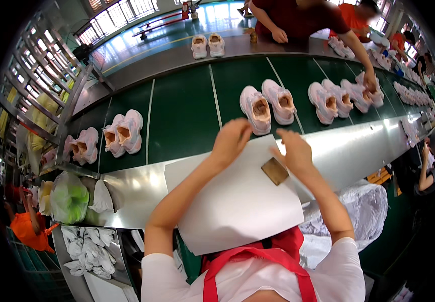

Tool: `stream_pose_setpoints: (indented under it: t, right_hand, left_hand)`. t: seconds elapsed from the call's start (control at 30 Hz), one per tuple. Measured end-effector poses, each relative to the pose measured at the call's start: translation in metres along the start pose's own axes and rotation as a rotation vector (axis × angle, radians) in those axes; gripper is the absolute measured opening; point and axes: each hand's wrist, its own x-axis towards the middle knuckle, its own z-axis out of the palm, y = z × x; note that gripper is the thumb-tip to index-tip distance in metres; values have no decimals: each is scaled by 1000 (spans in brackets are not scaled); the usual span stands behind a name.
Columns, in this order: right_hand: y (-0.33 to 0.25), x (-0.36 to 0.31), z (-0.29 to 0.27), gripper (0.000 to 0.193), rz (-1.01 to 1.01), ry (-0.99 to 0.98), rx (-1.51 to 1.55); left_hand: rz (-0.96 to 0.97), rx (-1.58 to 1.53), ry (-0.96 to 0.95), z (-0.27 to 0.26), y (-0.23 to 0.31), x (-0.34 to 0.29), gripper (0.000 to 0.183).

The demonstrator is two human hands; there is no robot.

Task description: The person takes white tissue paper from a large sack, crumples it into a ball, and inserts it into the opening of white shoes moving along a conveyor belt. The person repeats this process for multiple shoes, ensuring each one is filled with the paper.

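White paper (237, 201) is seen under a small brown card (275, 171). Pale pink shoes (268, 104) are set on a dark green belt (182, 116) crossed by thin white lines. A red apron (257, 261) is worn over a white shirt (338, 272).
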Motion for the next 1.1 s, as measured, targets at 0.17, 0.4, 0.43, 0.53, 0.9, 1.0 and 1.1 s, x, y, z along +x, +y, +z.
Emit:
stream_pose_setpoints:
  t: [0.17, 0.4, 0.43, 0.53, 0.9, 1.0, 1.1]
  right_hand:
    - [-31, -58, 14, 44, 83, -68, 12]
    - [-23, -55, 17, 15, 103, -117, 381]
    - [-22, -57, 18, 14, 43, -168, 429]
    - [-40, -76, 17, 12, -59, -210, 548]
    - [-27, -78, 38, 22, 44, 288, 488]
    - [7, -114, 2, 18, 365, 465, 966]
    - [87, -190, 7, 12, 819, 811, 1066]
  left_hand:
    - [262, 147, -208, 26, 28, -92, 9]
    - [190, 140, -163, 28, 23, -107, 33]
    - [171, 126, -152, 33, 26, -106, 38]
    - [180, 175, -219, 35, 19, -111, 32]
    - [215, 276, -251, 24, 21, -120, 4]
    - [230, 314, -226, 31, 21, -119, 3]
    - [157, 347, -267, 23, 22, -124, 2]
